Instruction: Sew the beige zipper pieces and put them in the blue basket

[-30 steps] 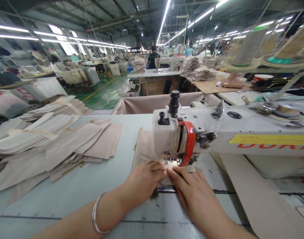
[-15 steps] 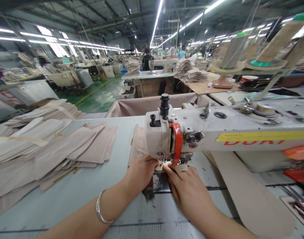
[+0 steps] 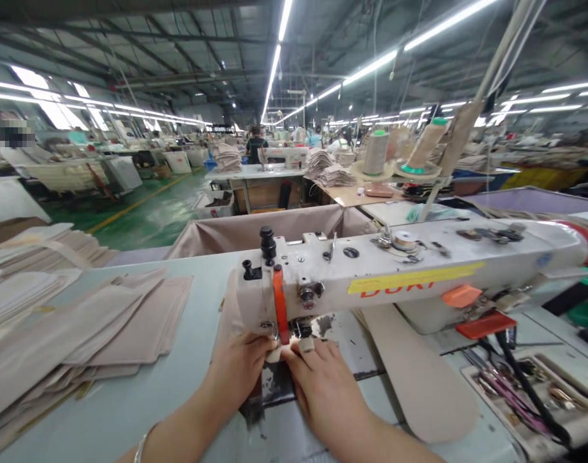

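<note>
A beige fabric piece (image 3: 227, 319) lies under the head of the white sewing machine (image 3: 332, 270), partly hidden behind it and my left hand. My left hand (image 3: 243, 366) pinches the fabric's near edge just left of the needle area, thumb and fingers closed. On the right of the needle, my right hand (image 3: 322, 379) has its fingers together, pressing the same edge down on the dark metal plate (image 3: 278, 384). An orange guard (image 3: 279, 305) stands between the hands, above the fingertips. The needle itself is hard to make out.
Stacked beige fabric pieces (image 3: 124, 321) cover the left of the table. A long rounded beige panel (image 3: 419, 379) lies under the machine arm. To the right is a tray (image 3: 534, 392) with scissors and small tools. Thread cones (image 3: 376, 153) stand behind. A fabric-lined bin (image 3: 255, 233) adjoins the far edge.
The view has turned to the right and up, so the machine and hands appear further left and lower. More of the machine and the tool tray shows. Both hands stay by the needle.
</note>
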Action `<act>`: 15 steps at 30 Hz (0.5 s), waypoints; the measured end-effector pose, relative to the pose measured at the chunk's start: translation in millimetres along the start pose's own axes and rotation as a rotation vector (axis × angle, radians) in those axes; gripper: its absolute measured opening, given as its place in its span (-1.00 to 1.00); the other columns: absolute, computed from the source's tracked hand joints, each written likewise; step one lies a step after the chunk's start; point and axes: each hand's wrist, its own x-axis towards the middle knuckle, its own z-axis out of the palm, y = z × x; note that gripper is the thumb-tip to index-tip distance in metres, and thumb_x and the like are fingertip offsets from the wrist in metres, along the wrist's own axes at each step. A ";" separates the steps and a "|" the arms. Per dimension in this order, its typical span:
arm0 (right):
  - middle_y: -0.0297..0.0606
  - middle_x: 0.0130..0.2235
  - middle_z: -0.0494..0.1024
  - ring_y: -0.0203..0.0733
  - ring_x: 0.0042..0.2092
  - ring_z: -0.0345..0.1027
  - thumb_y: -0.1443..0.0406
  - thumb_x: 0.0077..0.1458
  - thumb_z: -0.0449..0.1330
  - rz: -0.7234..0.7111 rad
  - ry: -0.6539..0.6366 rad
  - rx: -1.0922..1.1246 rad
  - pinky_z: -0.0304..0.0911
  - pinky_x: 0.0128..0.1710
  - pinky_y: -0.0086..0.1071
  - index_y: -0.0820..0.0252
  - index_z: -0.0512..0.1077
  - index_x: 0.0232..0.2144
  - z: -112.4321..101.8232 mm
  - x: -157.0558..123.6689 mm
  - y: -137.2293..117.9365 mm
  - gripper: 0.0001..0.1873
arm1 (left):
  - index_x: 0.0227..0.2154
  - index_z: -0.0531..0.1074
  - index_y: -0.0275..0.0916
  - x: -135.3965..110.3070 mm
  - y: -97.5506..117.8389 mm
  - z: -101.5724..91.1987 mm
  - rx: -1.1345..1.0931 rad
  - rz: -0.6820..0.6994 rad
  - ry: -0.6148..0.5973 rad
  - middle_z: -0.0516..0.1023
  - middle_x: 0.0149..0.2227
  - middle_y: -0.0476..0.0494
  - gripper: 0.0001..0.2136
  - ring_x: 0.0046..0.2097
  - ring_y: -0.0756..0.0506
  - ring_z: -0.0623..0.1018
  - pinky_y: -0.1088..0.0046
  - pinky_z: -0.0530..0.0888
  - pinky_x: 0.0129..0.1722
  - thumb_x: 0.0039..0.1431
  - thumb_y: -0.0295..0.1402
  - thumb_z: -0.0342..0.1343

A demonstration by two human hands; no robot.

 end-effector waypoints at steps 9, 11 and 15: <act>-0.27 -0.20 0.49 -0.20 -0.15 0.36 0.41 0.27 0.03 0.086 0.032 0.114 0.27 -0.11 -0.33 0.08 0.45 -0.18 -55.9 -18.2 22.9 -0.78 | -0.18 0.58 -0.10 0.9 0.4 -7.1 -0.046 -0.114 -0.078 0.62 -0.12 -0.06 -0.73 -0.13 -0.13 0.62 0.32 0.57 -0.09 0.26 -0.49 -0.01; -0.22 -0.17 0.46 -0.13 -0.15 0.36 0.31 0.31 0.01 0.231 0.116 -0.003 0.27 -0.10 -0.25 0.08 0.43 -0.12 -77.1 -36.3 46.3 -0.79 | -0.23 0.59 -0.12 3.3 0.2 -9.1 -0.038 -0.126 -0.064 0.63 -0.15 -0.08 -0.79 -0.10 -0.17 0.60 0.25 0.54 -0.03 0.27 -0.40 0.04; -0.03 -0.16 0.41 0.13 -0.11 0.32 0.02 0.17 0.19 0.366 0.116 -0.404 0.26 -0.10 -0.03 0.23 0.34 0.06 -91.4 -68.8 85.8 -0.47 | -0.35 0.59 -0.20 16.8 -10.6 -11.4 -0.105 -0.154 -0.021 0.62 -0.25 -0.14 -0.82 -0.10 -0.23 0.57 0.19 0.50 -0.02 0.25 -0.35 0.08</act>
